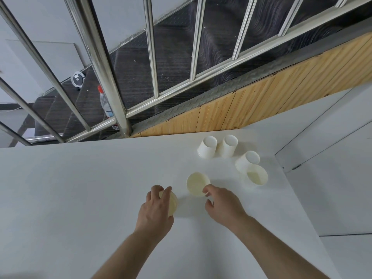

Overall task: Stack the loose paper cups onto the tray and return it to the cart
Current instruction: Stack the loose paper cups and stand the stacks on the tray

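My left hand (155, 210) curls around one paper cup (171, 202) on the table (80, 198). My right hand (221, 202) pinches the near rim of an upright cup (197, 183), mouth up, just right of the first. Three more cups (208, 147) lie farther right.

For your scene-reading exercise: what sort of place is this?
Probably an indoor stairwell landing, not a kitchen: a steel railing, dark stairs and a white table with paper cups.
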